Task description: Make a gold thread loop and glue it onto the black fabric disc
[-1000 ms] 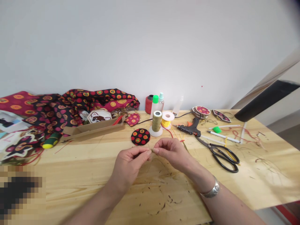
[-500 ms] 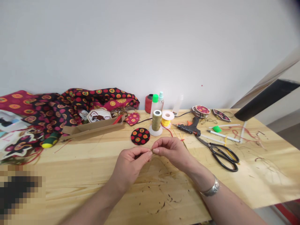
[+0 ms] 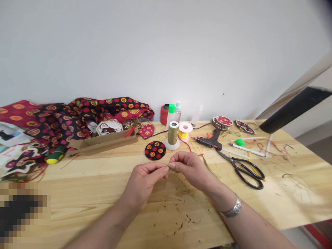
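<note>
My left hand point(image 3: 144, 181) and my right hand point(image 3: 188, 169) meet over the middle of the wooden table. Both are closed, thumb against forefinger, pinching a thin olive thread point(image 3: 168, 168) between them; most of it is hidden by the fingertips. Just beyond the hands stand a spool of olive thread point(image 3: 173, 134) and a spool of yellow cord point(image 3: 184, 133). A round black patterned fabric piece point(image 3: 155, 150) lies flat behind my left hand. Partly behind my right hand is an olive tassel point(image 3: 206, 165) with red and yellow cord at its top.
Black-handled scissors point(image 3: 245, 169) and a glue gun point(image 3: 211, 141) lie to the right. Behind are a green-capped bottle point(image 3: 171, 116) and a red container point(image 3: 164, 114). An open cardboard box point(image 3: 103, 145) and crumpled patterned fabric point(image 3: 103, 107) fill the left. Thread scraps dot the table point(image 3: 90, 193).
My right hand has shifted very slightly, showing more of the tassel behind it. Both hands keep their pinch on the thread.
</note>
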A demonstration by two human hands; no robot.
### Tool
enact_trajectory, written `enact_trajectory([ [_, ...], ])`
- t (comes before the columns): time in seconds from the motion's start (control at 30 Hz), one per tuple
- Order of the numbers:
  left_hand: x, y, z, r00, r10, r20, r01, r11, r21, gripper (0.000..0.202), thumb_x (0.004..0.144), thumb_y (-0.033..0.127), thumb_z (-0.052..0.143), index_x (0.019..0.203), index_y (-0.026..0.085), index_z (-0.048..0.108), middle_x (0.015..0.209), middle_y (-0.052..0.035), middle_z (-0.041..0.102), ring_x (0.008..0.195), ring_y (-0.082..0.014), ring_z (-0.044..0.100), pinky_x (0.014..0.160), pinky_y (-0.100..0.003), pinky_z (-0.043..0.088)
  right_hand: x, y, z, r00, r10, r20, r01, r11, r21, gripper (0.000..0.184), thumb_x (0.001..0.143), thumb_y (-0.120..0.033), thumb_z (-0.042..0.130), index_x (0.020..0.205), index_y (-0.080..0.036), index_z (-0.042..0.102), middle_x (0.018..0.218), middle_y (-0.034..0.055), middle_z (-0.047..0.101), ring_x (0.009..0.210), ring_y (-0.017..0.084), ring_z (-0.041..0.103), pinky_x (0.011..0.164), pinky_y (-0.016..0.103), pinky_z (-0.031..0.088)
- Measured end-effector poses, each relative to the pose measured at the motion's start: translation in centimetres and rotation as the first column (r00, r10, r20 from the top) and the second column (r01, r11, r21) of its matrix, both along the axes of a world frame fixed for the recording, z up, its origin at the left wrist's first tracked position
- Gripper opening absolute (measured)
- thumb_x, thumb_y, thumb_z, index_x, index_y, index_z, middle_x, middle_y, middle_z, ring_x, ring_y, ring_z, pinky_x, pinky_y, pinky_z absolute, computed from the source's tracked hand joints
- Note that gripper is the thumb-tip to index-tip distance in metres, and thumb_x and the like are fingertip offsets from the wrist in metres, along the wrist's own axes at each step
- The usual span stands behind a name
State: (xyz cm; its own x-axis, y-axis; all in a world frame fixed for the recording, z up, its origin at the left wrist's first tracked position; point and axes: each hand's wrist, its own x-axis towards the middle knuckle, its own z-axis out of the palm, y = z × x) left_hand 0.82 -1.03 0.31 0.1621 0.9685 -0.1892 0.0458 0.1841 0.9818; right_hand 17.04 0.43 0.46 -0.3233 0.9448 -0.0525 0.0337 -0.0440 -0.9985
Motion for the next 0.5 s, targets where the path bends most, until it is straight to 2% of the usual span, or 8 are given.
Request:
enact_trajectory([
  [0.13, 0.14, 0.06, 0.08, 0.995, 0.023, 0.098, -0.017, 0.998, -0.064, 0.017, 0.068, 0.029, 0.068, 0.059, 0.015, 0.07, 0.055, 0.0002, 0.057, 0.056, -0.011, 0.045, 0.055, -0.024, 0.034, -0.11, 0.02, 0.12, 1.0, -0.003, -0.021, 0.003, 1.0, -0.015, 0.018, 0.075, -0.032, 0.062, 0.067, -0.016, 0.058, 0.06, -0.0032, 0.053, 0.056, 0.008, 0.043, 0.055, 0.022, 0.036],
  [0.23, 0.08, 0.23, 0.06, 0.989, 0.071, 0.132, -0.061, 0.995, -0.081, 0.015, 0.066, 0.027, 0.07, 0.058, 0.014, 0.069, 0.055, 0.0005, 0.059, 0.054, -0.0092, 0.044, 0.055, -0.022, 0.033, 0.06, 0.28, 0.24, 0.993, -0.119, 0.003, 0.119, 0.993, 0.008, 0.017, 0.078, -0.031, 0.056, 0.073, -0.016, 0.061, 0.067, -0.0007, 0.057, 0.06, 0.009, 0.046, 0.058, 0.023, 0.037],
  [0.37, -0.25, 0.41, -0.2, 0.971, 0.151, 0.184, -0.124, 0.981, -0.152, 0.013, 0.063, 0.027, 0.073, 0.063, 0.014, 0.071, 0.053, 0.001, 0.06, 0.047, -0.0053, 0.037, 0.049, -0.02, 0.028, 0.52, 0.68, -0.12, 0.933, -0.355, 0.063, 0.347, 0.932, 0.104, 0.012, 0.078, -0.025, 0.056, 0.083, -0.018, 0.064, 0.073, 0.0007, 0.06, 0.063, 0.011, 0.048, 0.059, 0.025, 0.038],
  [0.43, -0.39, 0.51, -0.37, 0.958, 0.175, 0.225, -0.133, 0.973, -0.19, 0.013, 0.062, 0.026, 0.074, 0.063, 0.014, 0.071, 0.052, 0.0008, 0.059, 0.045, -0.0043, 0.036, 0.047, -0.019, 0.026, 0.58, 0.62, -0.38, 0.914, -0.398, 0.074, 0.379, 0.906, 0.185, 0.01, 0.078, -0.025, 0.058, 0.083, -0.019, 0.064, 0.074, 0.0012, 0.061, 0.065, 0.013, 0.049, 0.061, 0.027, 0.039],
  [0.5, -0.45, 0.63, -0.49, 0.946, 0.18, 0.268, -0.124, 0.969, -0.213, 0.013, 0.061, 0.025, 0.075, 0.063, 0.013, 0.071, 0.052, 0.0006, 0.059, 0.044, -0.0038, 0.036, 0.046, -0.019, 0.025, 0.47, 0.35, -0.48, 0.923, -0.377, 0.082, 0.334, 0.887, 0.318, 0.006, 0.078, -0.023, 0.061, 0.081, -0.02, 0.065, 0.077, 0.0017, 0.062, 0.07, 0.014, 0.052, 0.066, 0.029, 0.041],
])
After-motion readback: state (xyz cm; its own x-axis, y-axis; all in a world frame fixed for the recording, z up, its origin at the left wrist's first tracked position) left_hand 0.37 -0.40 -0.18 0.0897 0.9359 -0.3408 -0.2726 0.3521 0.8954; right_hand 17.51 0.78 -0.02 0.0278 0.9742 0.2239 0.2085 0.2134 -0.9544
